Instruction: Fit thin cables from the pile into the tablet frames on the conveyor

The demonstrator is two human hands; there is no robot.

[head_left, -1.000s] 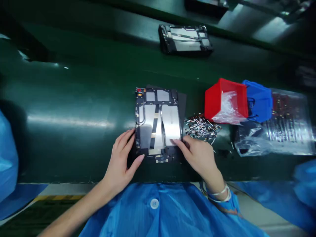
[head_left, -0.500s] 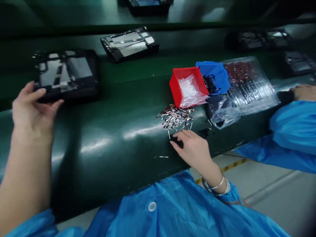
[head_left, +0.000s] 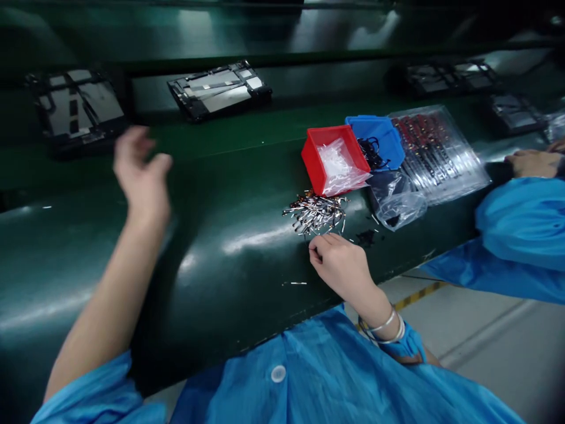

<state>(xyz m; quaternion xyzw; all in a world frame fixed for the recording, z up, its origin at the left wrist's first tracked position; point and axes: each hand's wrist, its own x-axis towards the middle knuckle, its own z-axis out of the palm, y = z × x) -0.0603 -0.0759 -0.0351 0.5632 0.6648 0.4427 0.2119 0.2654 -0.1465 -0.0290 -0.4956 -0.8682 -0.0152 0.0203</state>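
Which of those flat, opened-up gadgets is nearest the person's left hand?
The leftmost gadget, just beyond the left hand. The next gadget lies apart to its right; the others sit much farther right.

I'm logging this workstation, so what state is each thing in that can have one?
Left hand: open, apparently empty, blurred
Right hand: fingers curled; contents cannot be told
Left device: uncovered, inner parts showing
Middle device: likewise uncovered
Red bin: open, holding bagged white pieces
Blue bin: open, holding dark cables
Small parts: loosely heaped
Clear bag: crumpled
Clear tray: filled with rows of strips
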